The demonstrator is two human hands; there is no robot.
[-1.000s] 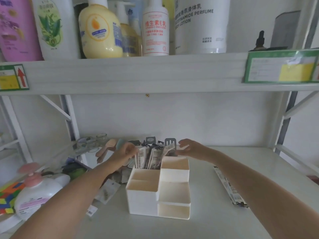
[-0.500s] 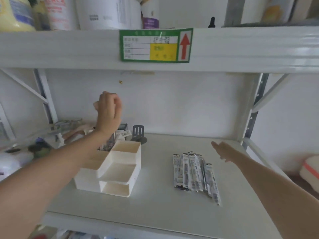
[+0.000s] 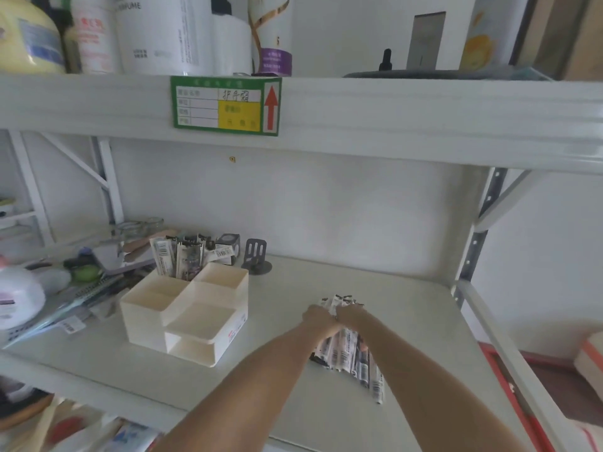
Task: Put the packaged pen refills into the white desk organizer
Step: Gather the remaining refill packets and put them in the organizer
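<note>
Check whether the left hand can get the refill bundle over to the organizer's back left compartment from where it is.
Probably yes. The left hand is on the refill bundle beside the right hand, and only bare shelf lies between it and the organizer. That compartment already holds upright refills, so room looks tight.

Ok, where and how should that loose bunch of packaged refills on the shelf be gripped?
Grip the packaged refills around the middle of their length, coming from above. They lie flat, side by side and slightly fanned, so squeeze them together from both long sides. Both hands are already at the far end.
</note>
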